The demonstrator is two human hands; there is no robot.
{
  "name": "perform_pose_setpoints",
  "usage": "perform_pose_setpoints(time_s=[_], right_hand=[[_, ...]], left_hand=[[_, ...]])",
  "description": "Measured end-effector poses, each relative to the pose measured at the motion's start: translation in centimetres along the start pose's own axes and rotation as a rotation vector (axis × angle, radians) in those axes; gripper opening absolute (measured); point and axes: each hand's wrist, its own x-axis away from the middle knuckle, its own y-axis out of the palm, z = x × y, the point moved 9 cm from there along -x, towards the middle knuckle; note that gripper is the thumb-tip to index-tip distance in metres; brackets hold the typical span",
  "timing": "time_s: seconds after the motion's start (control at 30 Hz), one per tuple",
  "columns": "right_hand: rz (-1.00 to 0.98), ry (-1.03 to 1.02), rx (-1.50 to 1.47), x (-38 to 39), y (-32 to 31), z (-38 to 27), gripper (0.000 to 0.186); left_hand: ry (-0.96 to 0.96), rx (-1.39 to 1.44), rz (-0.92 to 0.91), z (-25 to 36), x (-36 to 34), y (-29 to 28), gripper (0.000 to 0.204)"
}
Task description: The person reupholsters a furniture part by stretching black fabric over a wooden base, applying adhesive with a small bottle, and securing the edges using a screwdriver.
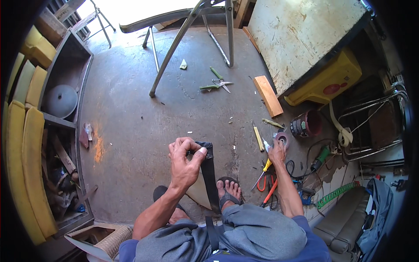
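My left hand [187, 162] is closed in a pinch at the top of a black strip [209, 174] that looks like folded sheet material. The strip runs down between my feet, beside a pale curved panel [200, 194] partly hidden by my hand and wrist. My right hand [276, 153] reaches to the floor on the right, its bent fingers on a roll of tape [283, 139]. Just below it lies a yellow-handled screwdriver [266, 166]. A white-tipped piece [266, 144] sits by the fingers, too small to name. A yellow cutter knife [258, 137] lies to their left.
Green-handled shears [218, 83] lie open on the floor ahead, near a metal-legged frame [174, 52]. A wooden block [267, 96] and a stained pot [305, 124] stand right. Orange-handled pliers [269, 192] lie near my right forearm. Shelves [83, 131] line the left.
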Motion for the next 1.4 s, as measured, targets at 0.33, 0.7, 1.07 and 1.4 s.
perform_pose_setpoints(time_s=[0.33, 0.7, 1.07, 1.4], right_hand=[[0.150, 0.062, -0.104, -1.4, 0.9, 2.1, 0.037], [0.077, -0.129, -0.203, 0.9, 0.8, -0.7, 0.031], [0.153, -0.062, -0.275, 0.1, 0.5, -0.5, 0.031], [-0.474, -0.297, -1.474, 3.5, -19.0, -22.9, 0.036]], left_hand=[[-0.002, -0.068, 0.022, 0.4, 0.4, 0.0, 0.018], [0.007, -0.047, 0.022, 0.2, 0.4, 0.0, 0.019], [0.058, -0.041, 0.008, 1.3, 0.9, 0.2, 0.019], [0.057, -0.061, 0.036, 0.7, 1.1, 0.1, 0.018]])
